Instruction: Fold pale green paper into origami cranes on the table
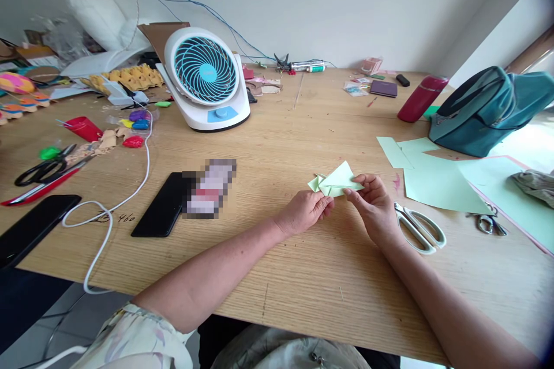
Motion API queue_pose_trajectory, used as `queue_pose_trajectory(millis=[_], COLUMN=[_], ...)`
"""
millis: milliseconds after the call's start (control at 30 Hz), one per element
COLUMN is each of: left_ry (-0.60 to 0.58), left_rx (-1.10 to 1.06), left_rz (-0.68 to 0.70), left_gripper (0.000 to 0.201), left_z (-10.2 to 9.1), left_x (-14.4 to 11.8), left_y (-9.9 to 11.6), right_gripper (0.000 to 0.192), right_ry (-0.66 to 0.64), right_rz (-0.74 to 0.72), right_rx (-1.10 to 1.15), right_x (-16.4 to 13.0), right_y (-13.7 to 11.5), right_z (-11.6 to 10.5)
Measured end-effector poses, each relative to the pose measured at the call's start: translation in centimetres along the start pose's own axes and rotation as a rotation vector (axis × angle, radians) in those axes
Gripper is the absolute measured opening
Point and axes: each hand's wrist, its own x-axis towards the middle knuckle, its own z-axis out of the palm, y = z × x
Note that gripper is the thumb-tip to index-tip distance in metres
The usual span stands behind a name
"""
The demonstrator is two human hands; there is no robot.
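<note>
Indoors, folded paper [340, 177] over wooden tabletop [294, 138], pale wall [346, 6]

Loose cream sleeve [134, 334] on the left arm [216, 279], muted purple and yellowish print, gathered hem [156, 317], greyish patterned garment [277, 353], black cloth [216, 334] beside it, bare left hand [305, 211] and right hand [373, 207]

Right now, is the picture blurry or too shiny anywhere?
In the head view, the folded green paper looks fairly clear between the left hand and right hand; in the head view, brightness washes out the area below the teal bag at far right; also in the head view, blocky squares cover something beside the black phone, and the top right corner goes dark.
</note>
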Motion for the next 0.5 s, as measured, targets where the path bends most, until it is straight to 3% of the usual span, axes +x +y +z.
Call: queue_pose_trajectory(millis=[200,500], left_ry=[-0.008,0.134], left_rx=[-0.003,-0.202], left_rz=[-0.017,-0.206], left_gripper=[0.037,0.029], left_z=[0.04,0.44], left_x=[-0.10,0.21], left_y=[-0.10,0.61], right_gripper=[0.041,0.049], right_ry=[-0.026,-0.086], right_rz=[0.052,0.080], right_rx=[0.093,0.101], right_x=[-0.13,-0.48], right_y=[-0.47,-0.53], right_z=[0.09,0.47])
